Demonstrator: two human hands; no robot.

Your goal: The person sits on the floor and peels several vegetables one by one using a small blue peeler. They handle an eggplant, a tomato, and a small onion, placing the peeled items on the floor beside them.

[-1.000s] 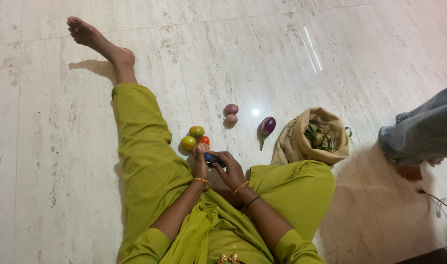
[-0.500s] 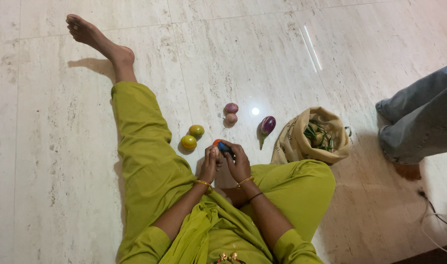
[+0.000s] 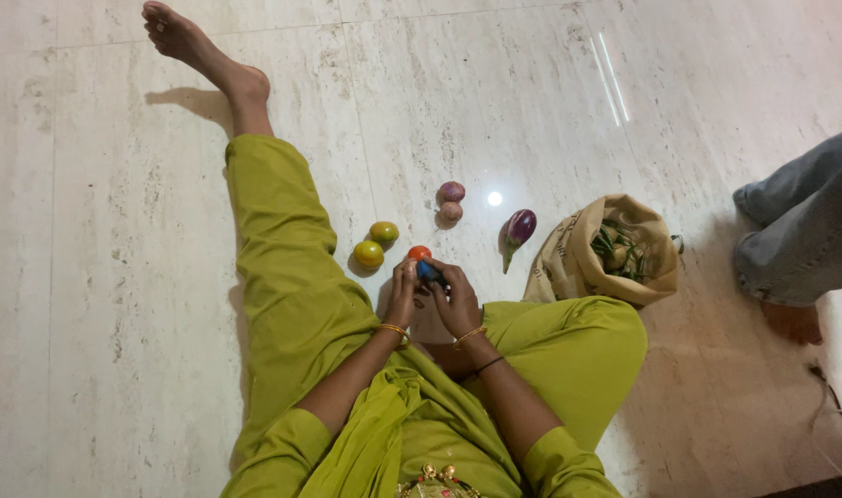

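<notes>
Hands, two, raised together over the lap of a person seated on the floor.

Left hand [image 3: 403,288]: fingers curled, closed round something small and pale that is mostly hidden; what it is cannot be told. One gold bangle at the wrist.

Right hand [image 3: 455,297]: fingers closed on one blue tool [image 3: 428,271], whose tip lies against the left hand's fingertips. One gold bangle and one dark band at the wrist.

Red tomato [image 3: 419,253], one: just beyond the fingertips; whether it touches them cannot be told.

Green tomatoes [image 3: 376,243], two: on the floor side by side, just left of the red one, next to the outstretched leg.

Onions [image 3: 451,201], two, purplish: on the floor, touching each other, farther out than the tomatoes.

Brinjal [image 3: 519,228], one, purple with green stalk: right of the onions, near the bag.

Bag [image 3: 573,266], one, tan, mouth rolled open: beside the bent right knee, holding green vegetables, number unclear.

Floor [image 3: 117,277]: pale stone tiles.

Second person's legs [image 3: 799,231], in grey trousers: at the right edge, well apart from the hands.
</notes>
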